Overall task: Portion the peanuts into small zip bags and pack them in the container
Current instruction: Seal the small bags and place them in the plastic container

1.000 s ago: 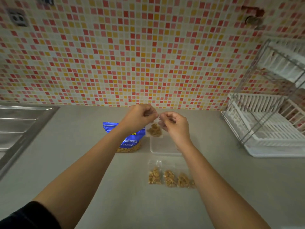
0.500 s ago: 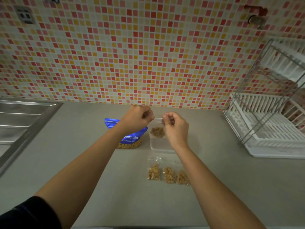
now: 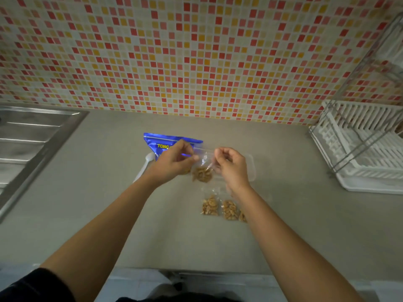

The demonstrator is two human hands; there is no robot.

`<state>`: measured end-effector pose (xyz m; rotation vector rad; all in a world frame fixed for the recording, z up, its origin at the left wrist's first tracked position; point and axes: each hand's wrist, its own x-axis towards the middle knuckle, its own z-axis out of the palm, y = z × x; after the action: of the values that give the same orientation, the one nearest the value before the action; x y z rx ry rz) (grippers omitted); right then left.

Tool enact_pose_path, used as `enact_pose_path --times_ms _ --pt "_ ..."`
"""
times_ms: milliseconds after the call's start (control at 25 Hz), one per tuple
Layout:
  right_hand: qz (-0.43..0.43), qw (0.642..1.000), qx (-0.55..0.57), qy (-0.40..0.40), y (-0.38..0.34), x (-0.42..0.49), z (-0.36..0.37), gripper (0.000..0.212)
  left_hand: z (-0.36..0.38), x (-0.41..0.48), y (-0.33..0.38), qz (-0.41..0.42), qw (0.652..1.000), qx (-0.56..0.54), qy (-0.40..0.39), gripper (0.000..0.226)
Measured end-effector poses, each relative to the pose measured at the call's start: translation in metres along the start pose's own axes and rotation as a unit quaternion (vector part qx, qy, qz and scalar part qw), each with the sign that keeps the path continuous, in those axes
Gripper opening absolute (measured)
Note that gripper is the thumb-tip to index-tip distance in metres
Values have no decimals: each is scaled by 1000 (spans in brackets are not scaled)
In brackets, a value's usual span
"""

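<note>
Both hands pinch the top of a small zip bag of peanuts, held up at the centre of the frame.

The left hand (image 3: 174, 161) and right hand (image 3: 232, 166) each close thumb and fingers on an upper corner of the small zip bag (image 3: 202, 168); its clear top edge is hard to trace, and whether the seal is shut cannot be told. Behind the hands, the blue peanut packet (image 3: 162, 142) and the clear container (image 3: 250, 166) are largely hidden. Below centre, filled bags (image 3: 218, 207) lie on the grey counter (image 3: 109, 192); the right forearm cuts off the rightmost one. A sink (image 3: 32, 136) sits at left, a dish rack (image 3: 359, 144) at right, both cropped.
</note>
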<state>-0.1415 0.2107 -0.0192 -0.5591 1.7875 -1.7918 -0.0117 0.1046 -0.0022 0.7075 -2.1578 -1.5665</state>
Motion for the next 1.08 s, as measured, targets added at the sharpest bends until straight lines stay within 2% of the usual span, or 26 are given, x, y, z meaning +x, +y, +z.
enact_pose_path --times_ms 80,120,160,240,360,600,680,800,960,1080 --pt "64 996 57 -14 18 -5 7 11 5 -17 -29 -50 995 -86 -27 25" --pt "77 996 47 -14 30 -6 10 13 8 -24 -42 -71 991 -109 -23 29" --pt "73 997 4 -8 42 -5 12 13 11 -30 -55 -93 988 -123 -9 33" --pt "12 986 -165 6 61 -3 11 9 16 -38 -74 -124 985 -115 29 32" --pt "-48 942 -333 -4 82 -3 15 11 23 -43 -97 -157 984 -55 62 23" --pt "-70 862 -497 -67 117 2 21 14 35 -47 -122 -122 973 195 27 27" --pt "-84 849 -517 -71 120 3 23 14 33 -46 -124 -95 961 261 11 28" --pt "-131 866 -478 -58 113 2 21 11 31 -43 -119 -52 957 280 51 26" --pt "-183 892 -412 26 89 14 -7 8 53 -11 -88 -26 962 257 89 26" --pt "-196 889 -405 90 77 34 -49 11 79 23 -70 -56 960 252 112 29"
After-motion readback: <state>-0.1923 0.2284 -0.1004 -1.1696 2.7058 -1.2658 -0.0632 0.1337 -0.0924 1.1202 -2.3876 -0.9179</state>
